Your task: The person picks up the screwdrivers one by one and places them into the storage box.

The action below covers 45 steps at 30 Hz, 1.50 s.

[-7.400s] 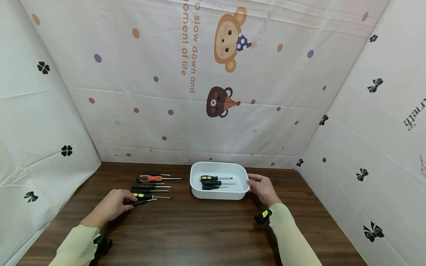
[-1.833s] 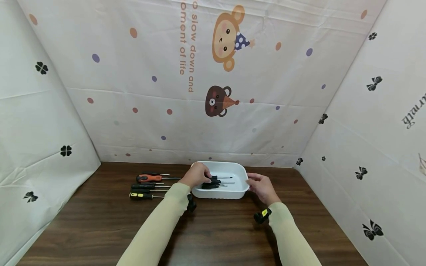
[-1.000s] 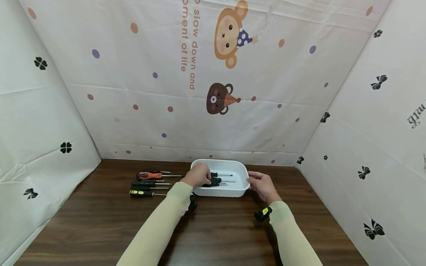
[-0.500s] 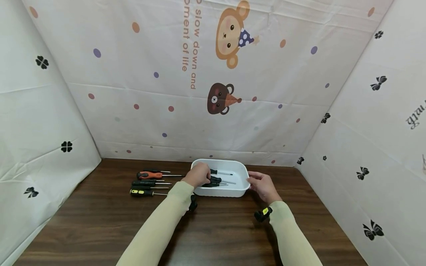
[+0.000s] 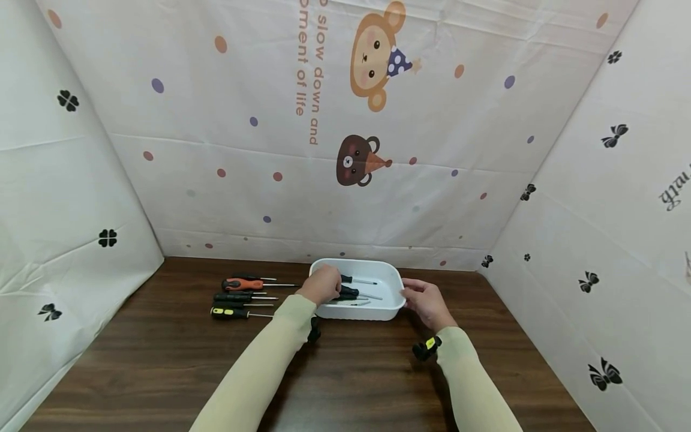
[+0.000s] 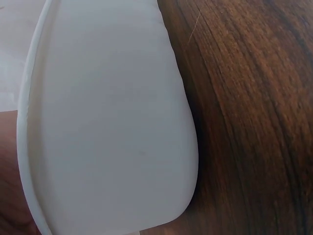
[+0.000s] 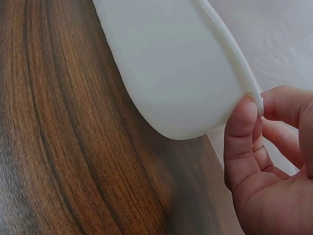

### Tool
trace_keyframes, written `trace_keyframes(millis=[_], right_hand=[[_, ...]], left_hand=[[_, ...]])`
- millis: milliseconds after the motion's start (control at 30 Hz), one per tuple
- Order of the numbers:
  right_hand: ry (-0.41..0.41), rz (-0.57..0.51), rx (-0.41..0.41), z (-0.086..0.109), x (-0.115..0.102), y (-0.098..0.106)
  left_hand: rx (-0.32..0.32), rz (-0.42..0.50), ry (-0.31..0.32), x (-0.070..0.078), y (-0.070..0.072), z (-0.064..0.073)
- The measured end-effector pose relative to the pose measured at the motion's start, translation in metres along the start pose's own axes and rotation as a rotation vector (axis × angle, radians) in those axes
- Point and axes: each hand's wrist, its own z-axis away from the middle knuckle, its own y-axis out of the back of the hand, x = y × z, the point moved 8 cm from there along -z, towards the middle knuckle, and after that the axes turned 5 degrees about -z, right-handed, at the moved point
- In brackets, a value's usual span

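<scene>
A white plastic tray [image 5: 372, 313] stands near the back wall with several screwdrivers in it. Over its left end, my left hand [image 5: 322, 283] reaches in with curled fingers and holds a screwdriver, its handle mostly hidden beneath the hand. Beside these fingers lies a black-handled screwdriver [image 5: 349, 292], and behind it another screwdriver [image 5: 347, 279] lies apart. My right hand [image 5: 426, 300] pinches the tray's right rim between thumb and fingers, plain in the right wrist view. The left wrist view shows the tray's outer wall [image 6: 117, 117] and not the fingertips.
Left of the tray, a row of screwdrivers lies on the brown wooden table [image 5: 345, 384]: an orange-handled screwdriver [image 5: 243, 285], several black ones and a black-and-yellow screwdriver [image 5: 229, 314] in front. Printed cloth walls [image 5: 259, 192] enclose the table's back and sides.
My left hand has gone from the row to the tray, and the front black screwdriver has left the row. In the tray, screwdrivers have shifted apart. The right hand keeps its hold.
</scene>
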Motion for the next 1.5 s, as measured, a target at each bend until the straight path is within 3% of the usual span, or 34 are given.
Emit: trace_keyframes(millis=[300, 500, 867, 1233, 1500], right_hand=[[-0.001, 0.011, -0.004, 0.0, -0.001, -0.001], [0.002, 0.013, -0.007, 0.0, -0.001, -0.001], [-0.003, 0.019, 0.0, 0.002, -0.003, 0.0], [-0.018, 0.025, 0.001, 0.005, -0.005, 0.001], [-0.015, 0.022, 0.002, 0.004, -0.004, 0.0]], left_hand=[[0.012, 0.006, -0.029, 0.002, 0.01, 0.005], [0.045, 0.068, -0.05, 0.0, 0.022, 0.011], [0.123, 0.118, -0.067, -0.016, 0.036, 0.02], [0.202, 0.202, -0.056, -0.033, 0.05, 0.041], [0.242, 0.246, -0.035, -0.046, 0.051, 0.057]])
